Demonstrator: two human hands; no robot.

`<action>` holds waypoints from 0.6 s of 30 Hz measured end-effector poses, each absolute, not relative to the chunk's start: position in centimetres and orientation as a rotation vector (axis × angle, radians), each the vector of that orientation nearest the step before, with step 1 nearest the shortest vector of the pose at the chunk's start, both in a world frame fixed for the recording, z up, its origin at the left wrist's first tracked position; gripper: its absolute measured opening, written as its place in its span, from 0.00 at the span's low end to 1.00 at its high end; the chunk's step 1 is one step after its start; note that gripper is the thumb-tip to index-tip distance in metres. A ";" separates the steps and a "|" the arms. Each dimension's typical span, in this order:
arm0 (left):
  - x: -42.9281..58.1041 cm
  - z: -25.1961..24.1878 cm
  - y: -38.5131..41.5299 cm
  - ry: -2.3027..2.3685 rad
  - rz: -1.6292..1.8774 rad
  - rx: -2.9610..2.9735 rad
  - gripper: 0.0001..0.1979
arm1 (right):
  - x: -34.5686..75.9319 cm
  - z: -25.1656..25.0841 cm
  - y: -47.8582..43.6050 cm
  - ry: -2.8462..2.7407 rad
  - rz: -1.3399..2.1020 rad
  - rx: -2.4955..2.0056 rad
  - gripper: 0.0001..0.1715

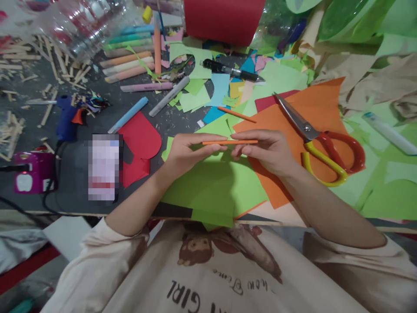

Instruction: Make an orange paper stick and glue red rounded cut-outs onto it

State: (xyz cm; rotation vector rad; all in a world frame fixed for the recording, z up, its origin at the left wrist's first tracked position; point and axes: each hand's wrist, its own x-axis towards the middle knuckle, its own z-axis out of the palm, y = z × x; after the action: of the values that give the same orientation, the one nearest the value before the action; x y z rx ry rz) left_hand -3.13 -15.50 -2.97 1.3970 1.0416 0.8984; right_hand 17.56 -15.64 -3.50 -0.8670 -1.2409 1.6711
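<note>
A slim, straight orange strip (230,142) spanned the gap between a crafter's two bare hands, held level above a green sheet (205,182) at the near edge of a dark worktable (78,174). The left hand (184,150) and right hand (272,150) each closed thumb and fingers lightly around one end, leaving a small space between the fingertips. Evenly colored and narrow as a pencil, the piece showed no visible bend; whether it was rolled or folded could not be told. A similar orange stick (237,114) lay just beyond. To the right, scissors (306,128) with red and yellow handles rested on an orange sheet (270,126). Red paper (140,134) and a phone (103,167) lay to the left, near a blue glue gun (65,117); markers (130,65) and a black pen (234,71) lay farther back.
</note>
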 end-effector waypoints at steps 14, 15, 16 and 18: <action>-2.8 -2.4 -15.6 1.054 0.945 1.307 0.12 | 17.7 -4.0 -15.6 -1.338 1.297 -0.951 0.09; -2.7 -2.4 -15.6 1.059 0.945 1.307 0.12 | 17.7 -4.0 -15.6 -1.343 1.249 -0.959 0.07; -2.7 -2.4 -15.6 1.063 0.941 1.307 0.13 | 17.7 -4.0 -15.6 -1.351 1.208 -0.969 0.05; -2.7 -2.3 -15.5 1.073 0.921 1.312 0.13 | 17.7 -4.0 -15.6 -1.378 1.156 -1.001 0.08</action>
State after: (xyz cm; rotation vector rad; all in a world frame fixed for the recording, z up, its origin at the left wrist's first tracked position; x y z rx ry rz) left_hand -2.67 -15.53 -2.29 1.3117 1.0731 0.9208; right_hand 17.66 -15.59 -3.96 -1.0011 -1.3780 1.1557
